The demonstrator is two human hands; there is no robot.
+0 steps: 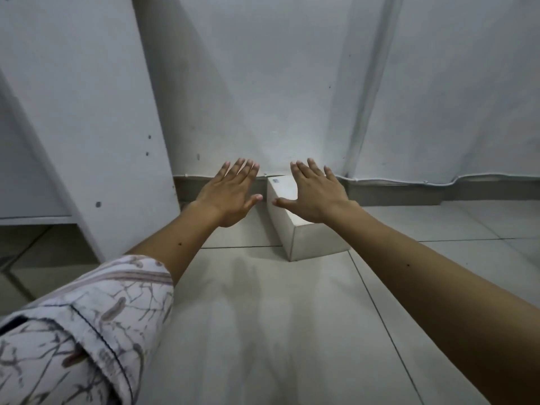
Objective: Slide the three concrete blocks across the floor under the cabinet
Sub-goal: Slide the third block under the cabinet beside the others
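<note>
While both arms stretch forward from the bottom of the view, the person's two hands hang with fingers straight and spread, palms down, gripping nothing. The left hand hovers just left of a pale concrete block, its thumb pointing toward the block's upper left edge. The right hand lies over the block's top face; whether the palm touches it cannot be told. Only this one block shows. It sits on the tiled floor, its long side running away from the viewer, its far end close to the grey skirting at the foot of the white wall. A small printed label sits on the far corner of its top. To the left stands a white cabinet, its side panel reaching the floor near the left wrist, with a dark gap beneath its lower edge farther left. The left arm wears a patterned sleeve pushed up the forearm; the right forearm is bare. A thin cable runs along the top of the skirting on the right.
</note>
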